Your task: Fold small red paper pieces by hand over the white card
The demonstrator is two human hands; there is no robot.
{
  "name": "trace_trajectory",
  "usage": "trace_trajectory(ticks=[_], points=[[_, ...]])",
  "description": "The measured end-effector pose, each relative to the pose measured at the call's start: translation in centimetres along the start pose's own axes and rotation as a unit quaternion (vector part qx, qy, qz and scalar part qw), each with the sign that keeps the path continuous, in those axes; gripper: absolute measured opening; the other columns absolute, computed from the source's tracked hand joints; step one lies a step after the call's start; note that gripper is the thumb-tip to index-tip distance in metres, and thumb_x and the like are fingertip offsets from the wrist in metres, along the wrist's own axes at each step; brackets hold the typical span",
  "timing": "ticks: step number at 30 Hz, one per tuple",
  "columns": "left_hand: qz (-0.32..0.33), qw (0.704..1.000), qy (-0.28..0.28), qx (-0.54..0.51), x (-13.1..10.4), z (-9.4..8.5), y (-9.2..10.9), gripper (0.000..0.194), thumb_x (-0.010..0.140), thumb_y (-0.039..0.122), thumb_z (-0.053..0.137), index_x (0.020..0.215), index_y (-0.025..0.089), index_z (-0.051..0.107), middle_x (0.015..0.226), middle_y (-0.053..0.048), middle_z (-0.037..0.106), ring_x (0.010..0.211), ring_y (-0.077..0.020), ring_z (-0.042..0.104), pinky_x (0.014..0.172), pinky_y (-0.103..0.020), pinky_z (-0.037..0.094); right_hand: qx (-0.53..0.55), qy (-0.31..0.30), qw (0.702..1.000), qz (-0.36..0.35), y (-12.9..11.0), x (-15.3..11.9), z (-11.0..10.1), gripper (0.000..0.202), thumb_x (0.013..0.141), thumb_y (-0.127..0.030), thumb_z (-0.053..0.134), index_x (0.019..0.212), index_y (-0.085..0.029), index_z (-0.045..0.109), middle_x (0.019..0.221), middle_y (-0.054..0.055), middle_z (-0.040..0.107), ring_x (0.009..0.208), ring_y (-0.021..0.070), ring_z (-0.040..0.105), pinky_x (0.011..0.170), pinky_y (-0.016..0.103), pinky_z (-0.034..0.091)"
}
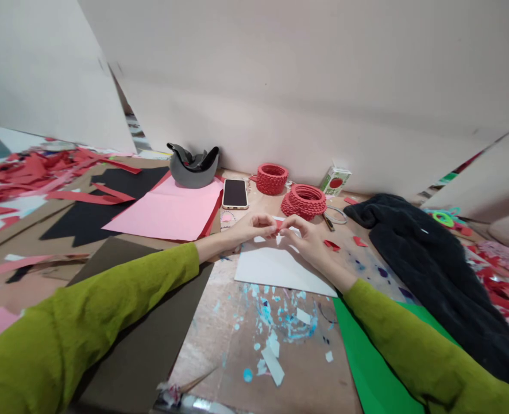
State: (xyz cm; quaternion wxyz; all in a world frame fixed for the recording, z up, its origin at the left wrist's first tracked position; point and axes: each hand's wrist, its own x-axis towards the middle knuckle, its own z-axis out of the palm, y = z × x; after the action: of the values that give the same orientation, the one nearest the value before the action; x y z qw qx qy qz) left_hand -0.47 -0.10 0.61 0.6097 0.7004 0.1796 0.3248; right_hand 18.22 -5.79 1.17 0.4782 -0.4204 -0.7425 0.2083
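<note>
Olive-green sleeves (108,299) sit nearest the camera, coming in over the near corners of the tabletop (220,345). Red paper piece (279,225) in our hands is small, flat-coloured, matte; looks folded, but our fingers cover much of it, so exact shape unclear. Our left hand (257,227) reaches in from the left, wrist low, fingers curled toward the right. Our right hand (305,236) mirrors it, forearm angled in from the near right corner, back of the hand up, index finger bent. Both sets of fingers are narrow, pinching the piece; can't tell how hard. Piece sits between the two sets of fingertips, left ones on its left side, right ones on its right, over the far edge of the white sheet (280,269). Beyond that, toward the tabletop's far edge: phone (235,194) on the left, textured red rings (272,179) to its right. Green sheet (375,362) runs along the near right, partly under our right forearm; dark fabric (427,253) lies farther right.
</note>
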Motion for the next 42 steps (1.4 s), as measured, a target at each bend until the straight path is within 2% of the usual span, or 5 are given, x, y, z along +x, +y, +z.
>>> trace_trajectory(ticks=[8, 12, 16, 25, 42], points=[[-0.014, 0.994, 0.111, 0.004, 0.0, -0.4, -1.0, 0.026, 0.069, 0.031, 0.077, 0.086, 0.013, 0.068, 0.082, -0.004, 0.069, 0.076, -0.0130, 0.062, 0.072, -0.024, 0.046, -0.050, 0.007, 0.998, -0.025, -0.5, -0.3, 0.3, 0.010, 0.084, -0.027, 0.059, 0.080, -0.019, 0.060, 0.078, 0.003, 0.063, 0.074, 0.0168, 0.059, 0.071, 0.030, 0.045], [-0.016, 0.995, 0.097, -0.006, 0.0, -0.3, -1.0, 0.028, 0.073, 0.030, 0.073, 0.096, 0.013, 0.073, 0.096, -0.010, 0.072, 0.085, -0.0159, 0.065, 0.077, -0.026, 0.048, -0.082, 0.042, 0.996, -0.019, -0.7, -0.3, 0.3, 0.009, 0.084, -0.026, 0.060, 0.078, -0.018, 0.060, 0.076, 0.003, 0.064, 0.072, 0.0167, 0.059, 0.070, 0.030, 0.045], [-0.010, 0.996, 0.091, 0.021, -0.1, -0.2, -0.7, 0.033, 0.073, 0.029, 0.073, 0.103, 0.015, 0.073, 0.098, -0.011, 0.073, 0.086, -0.0174, 0.067, 0.078, -0.027, 0.050, -0.099, 0.060, 0.993, -0.028, -0.9, -0.4, 0.4, 0.005, 0.082, -0.023, 0.061, 0.081, -0.019, 0.063, 0.078, 0.004, 0.065, 0.074, 0.0176, 0.060, 0.071, 0.032, 0.046], [-0.003, 0.995, 0.084, 0.044, -0.2, -0.2, -0.5, 0.035, 0.070, 0.033, 0.076, 0.100, 0.016, 0.074, 0.101, -0.010, 0.073, 0.090, -0.0203, 0.067, 0.081, -0.029, 0.052, -0.093, 0.080, 0.992, -0.038, -0.6, -0.5, 0.5, 0.004, 0.081, -0.020, 0.062, 0.082, -0.019, 0.065, 0.082, 0.005, 0.069, 0.078, 0.0193, 0.063, 0.073, 0.033, 0.048], [0.002, 0.995, 0.070, 0.071, -0.1, -0.2, -0.6, 0.031, 0.071, 0.036, 0.075, 0.094, 0.015, 0.075, 0.099, -0.012, 0.073, 0.090, -0.0209, 0.067, 0.081, -0.029, 0.051, -0.078, 0.026, 0.995, -0.052, -1.0, -0.5, 0.4, 0.009, 0.085, -0.020, 0.057, 0.086, -0.020, 0.066, 0.086, 0.006, 0.065, 0.080, 0.0192, 0.061, 0.074, 0.034, 0.048]])
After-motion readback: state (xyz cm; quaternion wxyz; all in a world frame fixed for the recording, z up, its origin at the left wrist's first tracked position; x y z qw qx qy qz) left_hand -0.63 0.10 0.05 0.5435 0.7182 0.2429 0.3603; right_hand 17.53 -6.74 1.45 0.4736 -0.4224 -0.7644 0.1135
